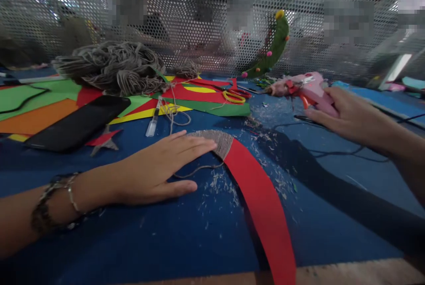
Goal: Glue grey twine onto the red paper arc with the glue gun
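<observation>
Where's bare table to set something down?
The table is mostly bare nearer than the left hand, left of the red strip. Another patch, partly shaded, is right of the strip. Small scraps flank the strip. The back is crowded: yarn, phone, paper, glue gun.

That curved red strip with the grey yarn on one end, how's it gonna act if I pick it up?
The red strip looks thin and flat, so it's probably light and bendy. The yarn-wrapped end should feel stiffer under its close windings. The loose strand beside it may trail along.
</observation>
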`<state>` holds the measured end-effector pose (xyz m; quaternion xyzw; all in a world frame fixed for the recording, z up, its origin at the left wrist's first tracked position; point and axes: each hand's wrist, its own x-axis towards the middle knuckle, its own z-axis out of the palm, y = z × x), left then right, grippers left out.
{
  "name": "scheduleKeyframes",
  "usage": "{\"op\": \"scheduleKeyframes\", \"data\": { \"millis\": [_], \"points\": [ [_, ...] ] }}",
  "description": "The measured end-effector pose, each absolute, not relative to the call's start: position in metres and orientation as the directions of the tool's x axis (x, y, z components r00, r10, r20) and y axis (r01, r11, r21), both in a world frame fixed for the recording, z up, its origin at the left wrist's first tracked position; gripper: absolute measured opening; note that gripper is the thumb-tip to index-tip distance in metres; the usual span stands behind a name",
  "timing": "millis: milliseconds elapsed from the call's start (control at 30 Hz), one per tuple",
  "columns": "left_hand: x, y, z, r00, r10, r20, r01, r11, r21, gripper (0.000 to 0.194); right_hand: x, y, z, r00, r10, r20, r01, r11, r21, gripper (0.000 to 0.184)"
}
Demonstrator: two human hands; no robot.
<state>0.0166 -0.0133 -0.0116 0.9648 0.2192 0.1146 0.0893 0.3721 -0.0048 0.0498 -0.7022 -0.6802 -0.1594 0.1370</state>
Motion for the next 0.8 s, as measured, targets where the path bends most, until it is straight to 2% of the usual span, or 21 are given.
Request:
{"op": "scheduleKeyframes", "data": {
  "millis": [67, 200, 467, 600, 800],
  "points": [
    [0.018, -0.013, -0.01, 0.862, 0.48, 0.161, 0.442, -0.869, 0.222, 0.065, 0.361, -0.009, 0.044, -0.052, 0.894, 0.446, 0.999, 0.046, 0.023, 0.049],
    [0.019, -0.013, -0.009, 0.837, 0.533, 0.123, 0.501, -0.837, 0.22, 0.066, 0.348, -0.016, 0.036, -0.123, 0.817, 0.563, 0.991, 0.073, 0.11, 0.058],
    [0.02, -0.011, -0.008, 0.845, 0.525, 0.099, 0.489, -0.835, 0.254, 0.056, 0.34, -0.017, 0.02, -0.368, 0.779, 0.508, 0.928, 0.339, 0.153, 0.078],
    [0.021, -0.01, -0.007, 0.85, 0.516, 0.108, 0.481, -0.843, 0.241, 0.053, 0.337, -0.017, 0.011, -0.5, 0.737, 0.454, 0.863, 0.469, 0.189, 0.074],
    [0.021, -0.01, -0.007, 0.843, 0.531, 0.084, 0.493, -0.826, 0.271, 0.054, 0.341, -0.016, 0.01, -0.506, 0.758, 0.412, 0.862, 0.46, 0.215, 0.075]
  ]
}}
